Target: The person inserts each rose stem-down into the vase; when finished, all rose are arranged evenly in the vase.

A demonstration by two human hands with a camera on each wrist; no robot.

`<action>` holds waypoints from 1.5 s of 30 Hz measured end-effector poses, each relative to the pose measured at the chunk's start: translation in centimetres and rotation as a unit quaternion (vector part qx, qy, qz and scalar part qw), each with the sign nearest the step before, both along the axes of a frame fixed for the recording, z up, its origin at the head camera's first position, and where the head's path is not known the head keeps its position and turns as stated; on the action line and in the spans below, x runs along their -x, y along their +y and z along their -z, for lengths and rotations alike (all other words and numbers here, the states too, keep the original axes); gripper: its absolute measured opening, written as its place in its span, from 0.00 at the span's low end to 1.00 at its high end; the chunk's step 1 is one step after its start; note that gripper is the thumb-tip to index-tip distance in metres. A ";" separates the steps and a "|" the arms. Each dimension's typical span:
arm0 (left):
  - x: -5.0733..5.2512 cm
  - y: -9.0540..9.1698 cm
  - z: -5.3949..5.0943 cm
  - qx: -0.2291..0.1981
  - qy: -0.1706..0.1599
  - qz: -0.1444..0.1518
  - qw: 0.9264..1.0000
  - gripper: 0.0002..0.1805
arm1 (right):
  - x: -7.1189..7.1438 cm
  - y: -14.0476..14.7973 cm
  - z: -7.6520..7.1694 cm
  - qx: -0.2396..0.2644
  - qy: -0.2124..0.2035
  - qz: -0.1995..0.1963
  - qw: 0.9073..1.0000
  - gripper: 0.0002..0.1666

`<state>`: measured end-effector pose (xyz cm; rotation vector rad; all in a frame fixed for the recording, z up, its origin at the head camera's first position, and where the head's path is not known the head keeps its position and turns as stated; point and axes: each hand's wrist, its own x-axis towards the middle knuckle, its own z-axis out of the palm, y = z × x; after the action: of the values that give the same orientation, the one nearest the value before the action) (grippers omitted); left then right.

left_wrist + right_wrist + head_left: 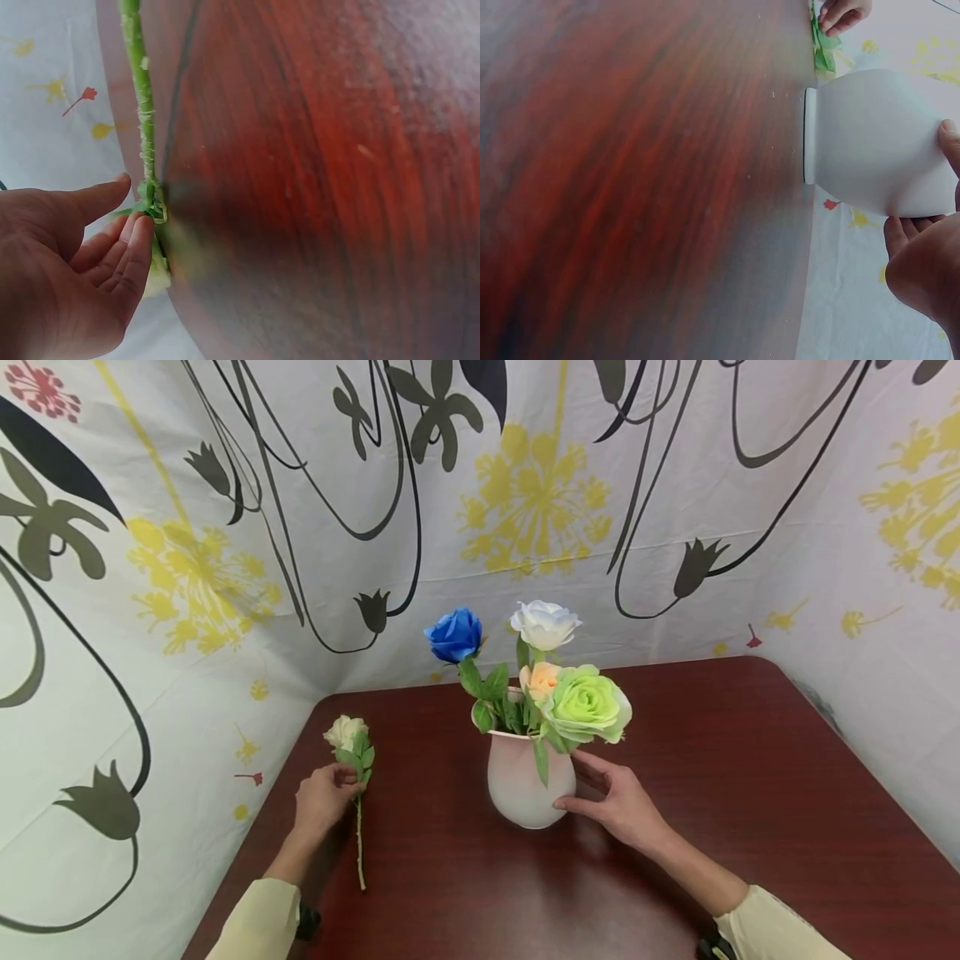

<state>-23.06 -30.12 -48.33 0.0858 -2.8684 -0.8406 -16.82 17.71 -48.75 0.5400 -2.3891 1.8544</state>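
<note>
A cream-white rose (347, 732) with green leaves and a long stem (360, 843) lies on the table at the left. My left hand (326, 797) is at its leaves; in the left wrist view the fingertips (140, 225) touch the leaves, with a gap to the thumb. Toward the middle stands a pale pinkish-white vase (525, 785), upright. From its right side my right hand (618, 802) holds it, thumb and fingers spread around the wall. In the vase are a blue rose (454, 635), a white rose (545, 625), a peach flower (540, 680) and a large green rose (587, 703).
The dark red-brown table (712, 752) has a glossy wood grain and rounded far corners. White cloth (450, 552) printed with yellow and grey flowers hangs behind it and along both sides.
</note>
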 end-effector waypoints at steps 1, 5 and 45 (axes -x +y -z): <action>0.0 0.0 0.1 0.002 -0.002 -0.002 1.000 0.16 | 0.0 0.0 0.0 0.001 -0.001 0.000 1.000 0.48; 0.0 0.0 0.5 0.014 -0.005 -0.007 1.000 0.16 | 0.1 0.0 0.0 0.001 -0.003 0.000 1.000 0.48; 0.0 -0.4 -1.7 0.017 -0.005 -0.024 1.000 0.13 | 0.1 0.1 0.1 0.002 -0.007 -0.001 1.000 0.48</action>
<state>-23.05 -30.51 -46.65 0.1549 -2.8766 -0.7837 -16.90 17.81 -48.84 0.5320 -2.3949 1.8697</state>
